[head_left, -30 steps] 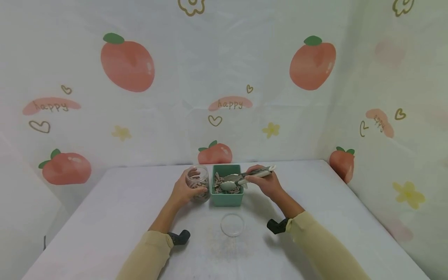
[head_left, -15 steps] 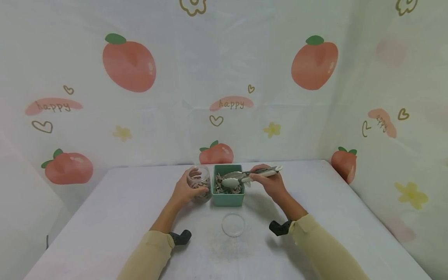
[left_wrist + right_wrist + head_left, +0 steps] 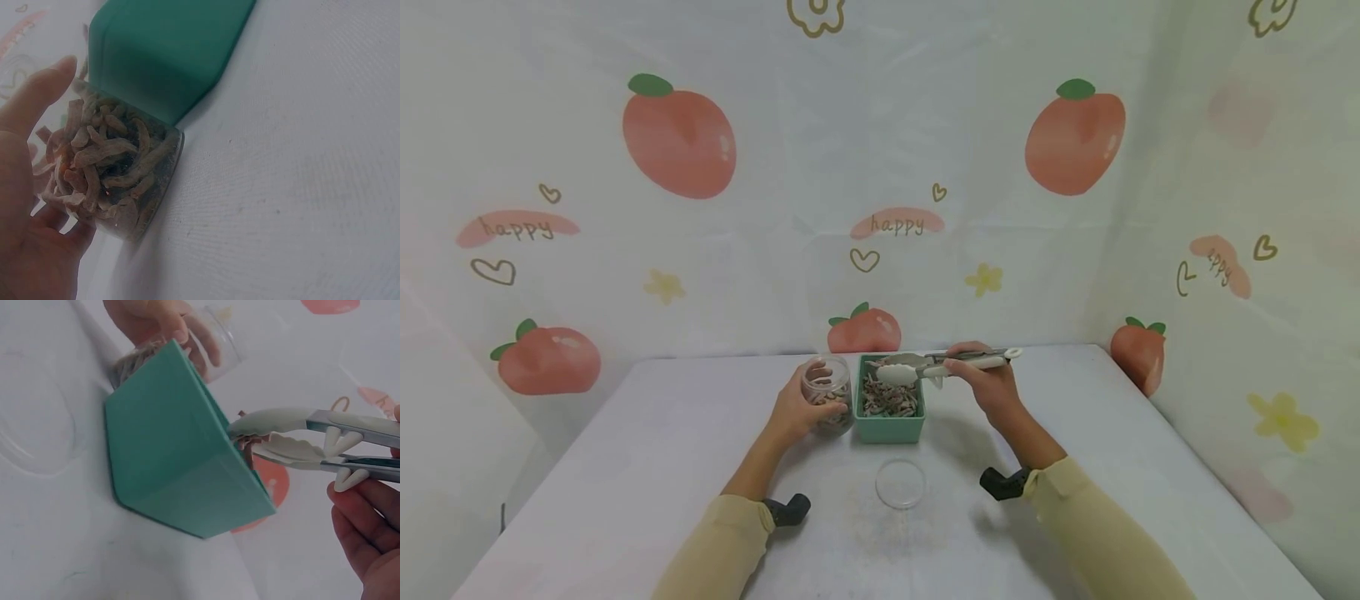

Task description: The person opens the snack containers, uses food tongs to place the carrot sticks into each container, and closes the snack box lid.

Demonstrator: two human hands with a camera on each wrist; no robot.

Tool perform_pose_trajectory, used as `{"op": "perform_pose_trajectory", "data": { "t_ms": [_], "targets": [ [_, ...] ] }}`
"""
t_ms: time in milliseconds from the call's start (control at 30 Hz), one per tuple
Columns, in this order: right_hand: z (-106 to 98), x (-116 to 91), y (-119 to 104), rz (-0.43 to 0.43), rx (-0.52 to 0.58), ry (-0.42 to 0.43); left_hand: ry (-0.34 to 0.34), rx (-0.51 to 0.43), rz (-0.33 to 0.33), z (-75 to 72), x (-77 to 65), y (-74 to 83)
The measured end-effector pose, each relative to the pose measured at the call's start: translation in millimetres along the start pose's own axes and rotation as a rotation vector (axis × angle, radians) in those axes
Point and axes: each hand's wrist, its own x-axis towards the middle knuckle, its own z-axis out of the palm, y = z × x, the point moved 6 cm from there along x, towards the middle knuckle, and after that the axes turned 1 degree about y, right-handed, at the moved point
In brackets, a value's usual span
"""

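Note:
My left hand (image 3: 796, 408) grips a clear jar (image 3: 835, 422) from the side, thumb in front and fingers behind. Brown dried strips (image 3: 109, 153) fill its lower part. Right beside the jar stands a green rectangular bin (image 3: 889, 431) holding many similar strips (image 3: 891, 403). My right hand (image 3: 991, 388) grips white-and-grey tongs (image 3: 901, 375), whose scalloped heads reach over the bin's back half. In the right wrist view, brownish strips (image 3: 246, 449) show between the tong heads at the bin's rim.
A round transparent lid (image 3: 901, 485) lies on the white tabletop (image 3: 700, 433) in front of the bin. Behind the table hangs a white backdrop (image 3: 760, 275) with printed fruit, and it also runs along the right side.
The tongs have risen from among the strips toward the bin's back, and my right hand has shifted slightly right and up. My left hand keeps its hold on the jar.

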Motion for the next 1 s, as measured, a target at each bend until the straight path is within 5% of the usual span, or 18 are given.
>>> {"op": "perform_pose_trajectory", "data": {
  "t_ms": [433,1000],
  "targets": [
    [6.3,8.7,-30.3,-0.094,0.04,0.002,-0.005,-0.02,-0.009,0.6,-1.4,1.8],
    [50.5,14.2,-57.0,-0.177,0.204,-0.092,-0.011,-0.026,-0.004,-0.7,-1.9,1.6]
  ]
}}
